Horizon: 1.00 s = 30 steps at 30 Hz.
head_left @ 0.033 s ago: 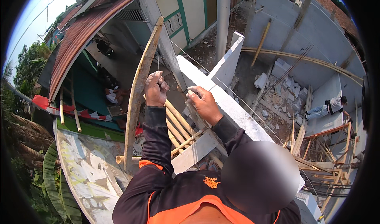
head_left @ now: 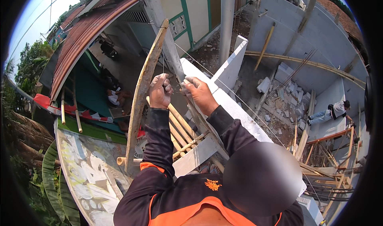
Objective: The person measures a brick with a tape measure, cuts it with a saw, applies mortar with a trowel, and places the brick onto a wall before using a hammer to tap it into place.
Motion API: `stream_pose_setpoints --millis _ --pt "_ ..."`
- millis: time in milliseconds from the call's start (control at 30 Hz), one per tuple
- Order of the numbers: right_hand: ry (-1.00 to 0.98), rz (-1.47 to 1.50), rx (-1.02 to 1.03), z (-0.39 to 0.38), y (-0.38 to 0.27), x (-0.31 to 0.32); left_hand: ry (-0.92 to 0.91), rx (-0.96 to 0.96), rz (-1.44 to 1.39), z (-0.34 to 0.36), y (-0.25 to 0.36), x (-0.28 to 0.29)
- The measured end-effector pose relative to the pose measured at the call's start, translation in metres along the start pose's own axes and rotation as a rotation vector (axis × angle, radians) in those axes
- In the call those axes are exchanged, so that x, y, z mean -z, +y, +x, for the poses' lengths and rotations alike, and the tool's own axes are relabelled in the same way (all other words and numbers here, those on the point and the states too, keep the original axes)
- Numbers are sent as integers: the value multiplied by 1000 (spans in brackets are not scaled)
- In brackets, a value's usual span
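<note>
My left hand (head_left: pixel 160 91) is closed in a fist around a thin string (head_left: pixel 163 62), which runs up from it beside a rough, curved wooden plank (head_left: pixel 145 82). My right hand (head_left: pixel 199 95) is pinched, thumb against fingers, at the edge of a grey wooden post (head_left: pixel 163 34). Whatever lies between those fingertips is too small to make out. Close by on the right stands a white block wall (head_left: pixel 235 108), with a second thin line (head_left: pixel 255 113) stretched along it.
Below my hands are bamboo poles (head_left: pixel 181 124) and a pale board (head_left: pixel 195 156). A red corrugated roof (head_left: pixel 85 38) rises at left. Broken blocks (head_left: pixel 285 92) litter the ground at right, where another person (head_left: pixel 333 110) bends near a wooden frame (head_left: pixel 331 136).
My right hand has moved left and slightly up, closer to the post and to my left hand. The left hand keeps its grip on the string. The view has shifted slightly.
</note>
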State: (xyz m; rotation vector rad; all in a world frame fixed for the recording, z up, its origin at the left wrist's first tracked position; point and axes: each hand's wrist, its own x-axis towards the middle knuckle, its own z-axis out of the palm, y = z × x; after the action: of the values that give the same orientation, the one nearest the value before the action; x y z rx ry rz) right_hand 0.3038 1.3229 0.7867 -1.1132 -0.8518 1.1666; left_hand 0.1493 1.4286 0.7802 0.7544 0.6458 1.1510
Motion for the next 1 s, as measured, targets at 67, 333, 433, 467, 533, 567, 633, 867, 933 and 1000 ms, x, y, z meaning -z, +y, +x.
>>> stream_pose_setpoints --millis 67,333,433,467,533,567,633,867,933,1000 --pt "14 160 22 37 -18 -28 23 87 6 3 -1 3" --pt "-151 -704 777 63 -64 -69 40 161 -132 26 -8 13" --pt "-390 -934 708 28 -66 -47 32 9 -112 16 -11 2" --pt "-463 -1015 719 9 -66 -35 7 -111 37 12 -7 0" --pt "-666 -1079 587 -28 -69 -10 -27 -28 6 6 2 -4" --pt "-795 -1046 469 -38 -71 2 -43 77 -41 3 5 -5" --pt "-826 -673 240 -34 -72 19 -14 63 -27 -10 -4 -13" --pt "-249 -377 153 53 -28 0 149 -28 24 -32 -37 -31" --pt "-187 -335 69 70 -29 -12 100 -17 28 -33 -35 -26" --pt "-211 -118 -37 79 -32 -24 73 -15 12 -35 -39 -25"
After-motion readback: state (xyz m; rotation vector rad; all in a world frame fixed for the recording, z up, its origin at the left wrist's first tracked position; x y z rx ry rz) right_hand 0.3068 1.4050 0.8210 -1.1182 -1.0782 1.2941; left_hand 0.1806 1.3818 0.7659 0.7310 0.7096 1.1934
